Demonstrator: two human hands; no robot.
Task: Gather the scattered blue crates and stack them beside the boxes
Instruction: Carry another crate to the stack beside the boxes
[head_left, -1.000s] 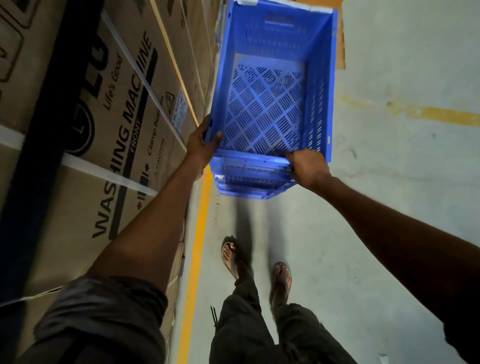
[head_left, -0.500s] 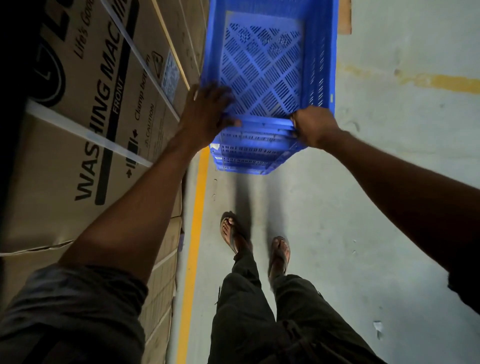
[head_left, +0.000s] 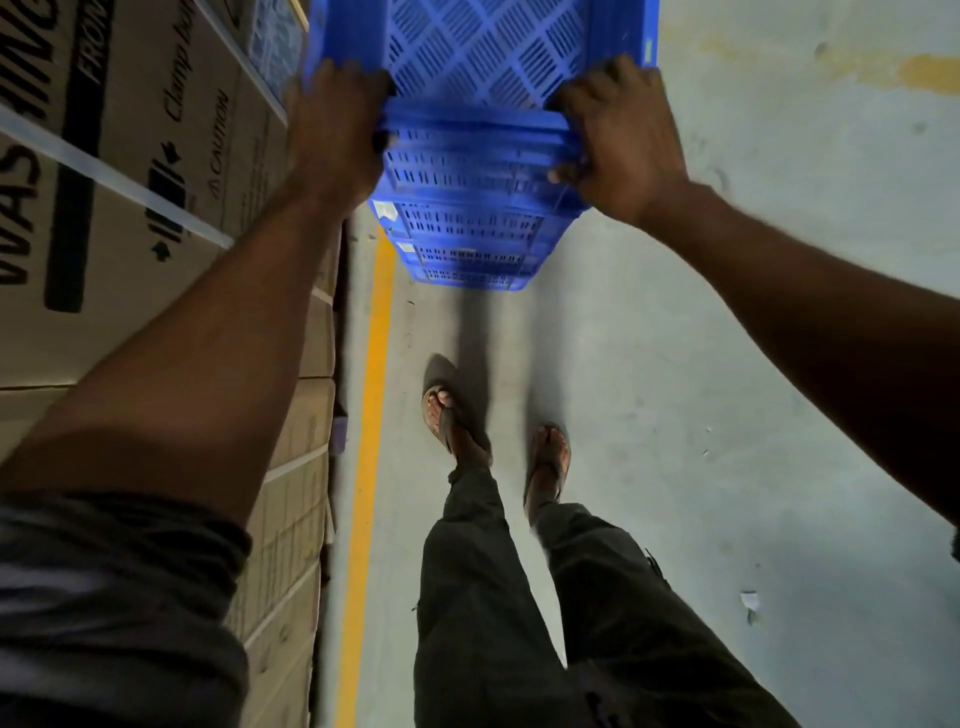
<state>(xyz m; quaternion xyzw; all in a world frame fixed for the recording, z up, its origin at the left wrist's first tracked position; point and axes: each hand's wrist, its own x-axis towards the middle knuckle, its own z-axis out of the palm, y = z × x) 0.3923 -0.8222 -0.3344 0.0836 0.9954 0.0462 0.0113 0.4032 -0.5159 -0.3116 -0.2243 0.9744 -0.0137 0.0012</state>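
Gripped rim of top blue crate (head_left: 483, 57) with left hand (head_left: 332, 135) and right hand (head_left: 618, 140), both curled round it. Sat atop crate stack (head_left: 467, 234) just beside the boxes (head_left: 130, 208). Probably light, stiff; best held at rim corners.

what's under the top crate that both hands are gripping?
More blue crates, nested in a stack; their slotted near walls show. Their insides are hidden by the top crate, gripped by the left hand and right hand.

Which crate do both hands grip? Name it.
The top crate, its slatted floor showing: the left hand and right hand grip its near rim; the other crates sit nested beneath.
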